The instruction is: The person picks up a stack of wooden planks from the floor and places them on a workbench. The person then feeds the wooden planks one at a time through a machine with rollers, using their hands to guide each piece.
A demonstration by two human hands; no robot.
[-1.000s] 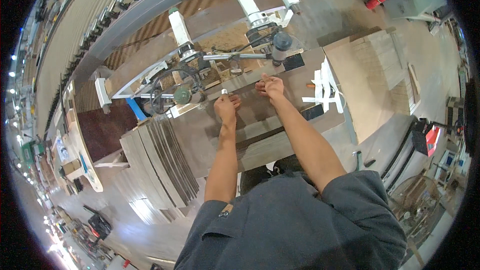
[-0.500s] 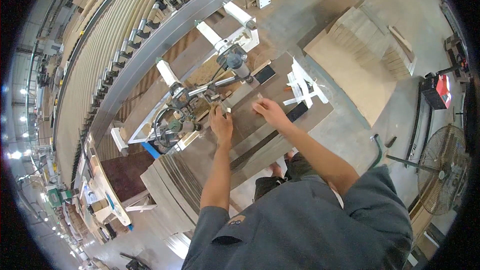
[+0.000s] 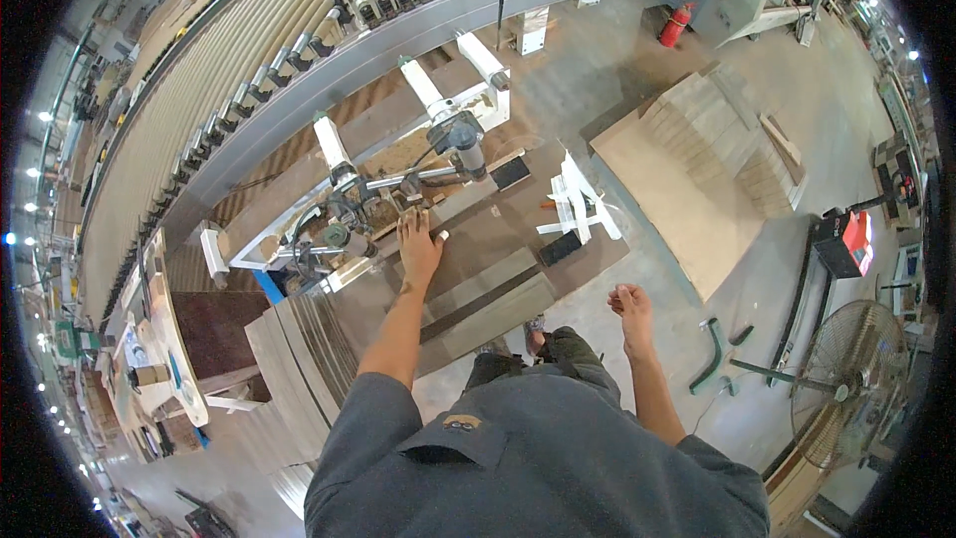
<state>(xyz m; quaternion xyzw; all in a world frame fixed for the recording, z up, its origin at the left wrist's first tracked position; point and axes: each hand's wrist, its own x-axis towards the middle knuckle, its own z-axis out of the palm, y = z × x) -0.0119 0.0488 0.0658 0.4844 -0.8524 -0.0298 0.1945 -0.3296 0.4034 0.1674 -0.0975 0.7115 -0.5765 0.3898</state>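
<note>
Over the board-topped worktable (image 3: pixel 398 301), my left hand (image 3: pixel 419 247) lies with its fingers stretched out at the edge of a long wooden strip (image 3: pixel 463 201). Something small and white shows at its thumb tip. The nearer router-like motor unit (image 3: pixel 351 235) stands just left of that hand; a second motor unit (image 3: pixel 464 139) sits farther back. My right hand (image 3: pixel 633 317) hangs off the table's right side above the floor, its fingers curled together. What they hold, if anything, is too small to make out.
White strips (image 3: pixel 578 197) and a black block (image 3: pixel 560 249) lie on the table's right part. Stacked boards (image 3: pixel 299 354) stand at left. Beyond are a roller conveyor (image 3: pixel 249 70), a pallet of wood pieces (image 3: pixel 697 139), a red extinguisher (image 3: pixel 675 25) and a fan (image 3: pixel 846 379).
My right hand has swung from above the table to the right and back toward me, off its edge. My left hand stays by the strip, its fingers straighter. The view has shifted.
</note>
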